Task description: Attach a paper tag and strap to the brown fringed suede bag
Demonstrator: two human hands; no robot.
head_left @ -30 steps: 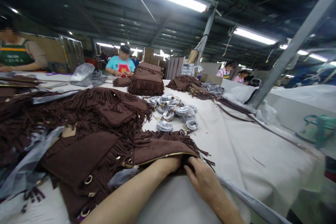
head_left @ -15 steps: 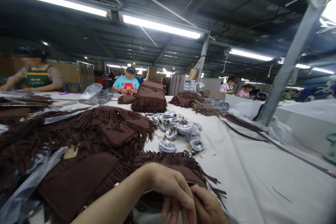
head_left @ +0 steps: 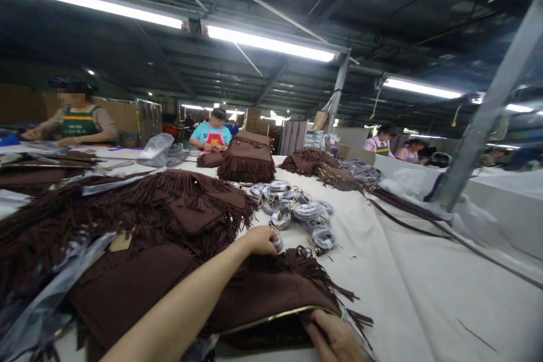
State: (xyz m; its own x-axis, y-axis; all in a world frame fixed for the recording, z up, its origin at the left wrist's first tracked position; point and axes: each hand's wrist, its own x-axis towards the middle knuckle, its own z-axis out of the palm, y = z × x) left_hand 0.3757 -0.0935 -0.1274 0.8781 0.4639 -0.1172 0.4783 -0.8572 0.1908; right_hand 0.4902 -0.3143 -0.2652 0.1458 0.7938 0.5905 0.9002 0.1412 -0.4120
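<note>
At the tabletop's (head_left: 407, 271) near edge, the right hand (head_left: 335, 339) grips the gold-zip mouth of a brown fringed suede bag (head_left: 271, 291), fingers closed on its rim. The inside is too dark to show any contents. The left hand (head_left: 261, 239) curls its fingers around a wrapped strap coil (head_left: 278, 242) beside the coil pile (head_left: 305, 212). The coil's clasp could catch in the fringe, or its wrap could slip loose.

We view from head height, facing forward and only slightly down along the white table (head_left: 403, 277); our right hand (head_left: 335, 339) sits very near, bottom edge.
</note>
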